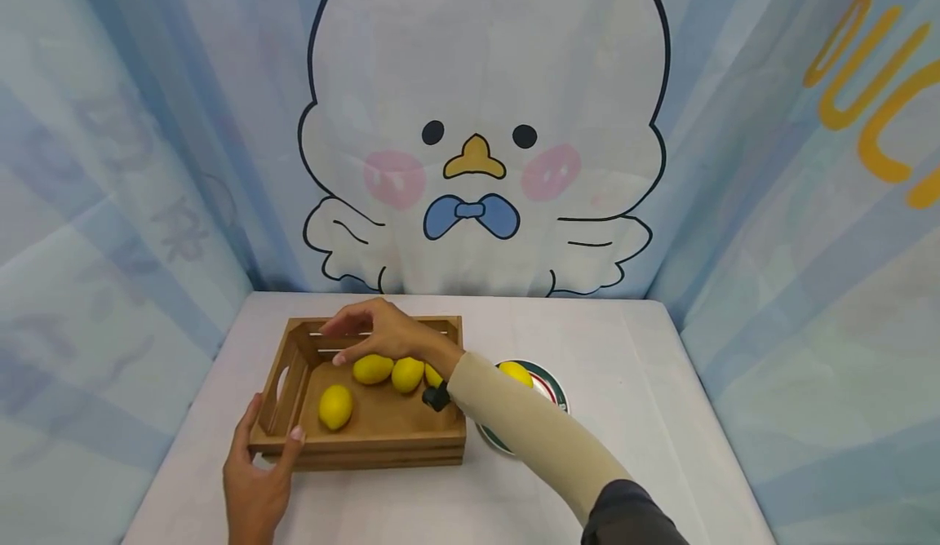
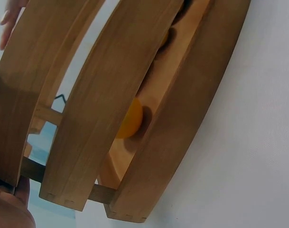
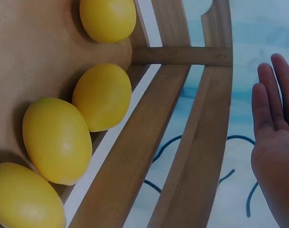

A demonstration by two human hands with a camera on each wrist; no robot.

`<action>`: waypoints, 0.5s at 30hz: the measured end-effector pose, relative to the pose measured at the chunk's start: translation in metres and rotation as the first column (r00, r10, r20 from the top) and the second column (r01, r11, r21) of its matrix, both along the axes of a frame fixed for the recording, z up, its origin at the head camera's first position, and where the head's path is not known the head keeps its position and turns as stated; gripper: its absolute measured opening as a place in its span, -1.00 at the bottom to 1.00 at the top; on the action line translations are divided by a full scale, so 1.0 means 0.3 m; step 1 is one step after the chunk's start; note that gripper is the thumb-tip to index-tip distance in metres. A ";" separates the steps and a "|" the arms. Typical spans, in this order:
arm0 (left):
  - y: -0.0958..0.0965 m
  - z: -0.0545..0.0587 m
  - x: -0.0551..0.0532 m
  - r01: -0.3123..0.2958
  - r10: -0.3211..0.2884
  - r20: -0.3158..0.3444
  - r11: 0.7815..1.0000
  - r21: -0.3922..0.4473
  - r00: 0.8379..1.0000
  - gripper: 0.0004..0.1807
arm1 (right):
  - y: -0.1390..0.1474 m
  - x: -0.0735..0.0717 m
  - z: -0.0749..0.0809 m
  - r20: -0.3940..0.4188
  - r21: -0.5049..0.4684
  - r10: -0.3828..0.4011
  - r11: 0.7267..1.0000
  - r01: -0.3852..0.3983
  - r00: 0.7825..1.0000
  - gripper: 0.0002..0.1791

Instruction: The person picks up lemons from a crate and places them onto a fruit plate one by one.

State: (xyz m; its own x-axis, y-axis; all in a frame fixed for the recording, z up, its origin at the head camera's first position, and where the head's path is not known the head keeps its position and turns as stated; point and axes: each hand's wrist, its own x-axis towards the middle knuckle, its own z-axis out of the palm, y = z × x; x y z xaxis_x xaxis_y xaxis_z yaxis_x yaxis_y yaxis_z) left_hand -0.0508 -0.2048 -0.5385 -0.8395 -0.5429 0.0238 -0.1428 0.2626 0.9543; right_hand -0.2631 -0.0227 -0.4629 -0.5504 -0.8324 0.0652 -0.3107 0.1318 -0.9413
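My left hand [image 1: 257,484] grips a slatted wooden crate [image 1: 367,454] at its front left corner, thumb over the rim and fingers along the end wall. Over the back of the crate hovers my right hand [image 1: 387,333], fingers loosely spread and holding nothing. Below it, several yellow lemons lie on the crate floor: one lemon [image 1: 335,407] alone toward the front left, others such as this lemon [image 1: 373,369] in a row near the back. The right wrist view shows a lemon [image 3: 57,141] touching its neighbour, with the right hand [image 3: 282,137] beyond the slats.
A round plate [image 1: 560,390] with a dark green rim stands right of the crate, partly hidden under my right forearm. Another lemon [image 1: 517,373] lies on it. The white table [image 1: 631,414] is enclosed by printed curtains [image 1: 470,55] at the back and sides.
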 end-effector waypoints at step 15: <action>-0.005 0.003 0.000 0.002 -0.002 0.023 1.000 0.007 1.000 -0.07 | -0.058 -0.044 -0.051 0.146 0.106 0.180 0.975 -0.197 0.973 -0.49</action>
